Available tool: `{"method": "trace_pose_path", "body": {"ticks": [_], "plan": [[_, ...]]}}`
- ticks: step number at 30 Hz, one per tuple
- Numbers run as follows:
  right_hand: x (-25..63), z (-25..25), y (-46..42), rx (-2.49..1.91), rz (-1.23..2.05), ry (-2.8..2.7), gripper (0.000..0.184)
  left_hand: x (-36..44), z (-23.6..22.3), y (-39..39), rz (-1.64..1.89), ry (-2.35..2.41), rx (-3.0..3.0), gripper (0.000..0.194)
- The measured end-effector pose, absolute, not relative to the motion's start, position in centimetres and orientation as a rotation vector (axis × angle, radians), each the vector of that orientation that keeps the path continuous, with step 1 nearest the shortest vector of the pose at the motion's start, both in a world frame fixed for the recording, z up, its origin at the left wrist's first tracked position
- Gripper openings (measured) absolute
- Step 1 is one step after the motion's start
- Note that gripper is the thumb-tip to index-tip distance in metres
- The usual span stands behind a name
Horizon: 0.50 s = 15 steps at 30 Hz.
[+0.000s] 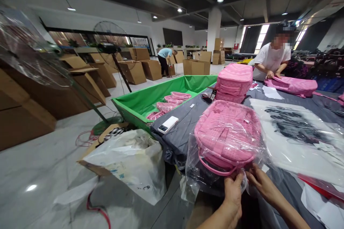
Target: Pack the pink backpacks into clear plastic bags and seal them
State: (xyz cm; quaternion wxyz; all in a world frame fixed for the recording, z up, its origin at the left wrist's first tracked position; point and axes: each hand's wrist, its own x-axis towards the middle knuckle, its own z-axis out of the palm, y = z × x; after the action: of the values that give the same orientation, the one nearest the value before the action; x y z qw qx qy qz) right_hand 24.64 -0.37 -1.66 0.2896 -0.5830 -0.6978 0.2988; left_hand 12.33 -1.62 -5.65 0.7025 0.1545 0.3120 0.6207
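A pink backpack [228,132] lies near the table's edge inside a clear plastic bag [195,170], its handle loop toward me. My left hand [233,195] pinches the bag's open end just below the loop. Close beside it, my right hand [256,179] has its fingers closed on the same plastic near the backpack's lower right corner. Behind the bagged backpack stand more pink backpacks [233,80], stacked, with a black tag hanging at their left side.
A white phone [168,124] lies on the grey-covered table [185,128]. Left of it, a green bin [134,103] holds several bagged pink items. White plastic sheets [258,114] with black strips spread rightward. Across the table a co-worker [274,55] handles another pink backpack. A fan stands at left.
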Motion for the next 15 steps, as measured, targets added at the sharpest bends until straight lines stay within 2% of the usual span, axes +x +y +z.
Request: {"method": "trace_pose_path", "body": {"ticks": [5,10,13,15], "plan": [[24.6,-1.6,-0.1,-1.638,0.742,-1.843,0.046,12.0,-5.1,-1.7,1.358,0.657,0.376,0.059],[24.1,-1.3,-0.5,-1.808,0.549,-1.726,0.041,12.1,-4.4,-1.9,1.315,0.688,0.263,0.069],[23.7,-1.6,-0.9,-1.662,0.661,-1.709,0.042,12.0,-4.6,-1.9,1.253,0.752,0.178,0.075],[23.5,-1.7,-1.1,-1.552,0.793,-1.745,0.047,12.0,-5.1,-1.7,1.192,0.796,0.151,0.072]]}}
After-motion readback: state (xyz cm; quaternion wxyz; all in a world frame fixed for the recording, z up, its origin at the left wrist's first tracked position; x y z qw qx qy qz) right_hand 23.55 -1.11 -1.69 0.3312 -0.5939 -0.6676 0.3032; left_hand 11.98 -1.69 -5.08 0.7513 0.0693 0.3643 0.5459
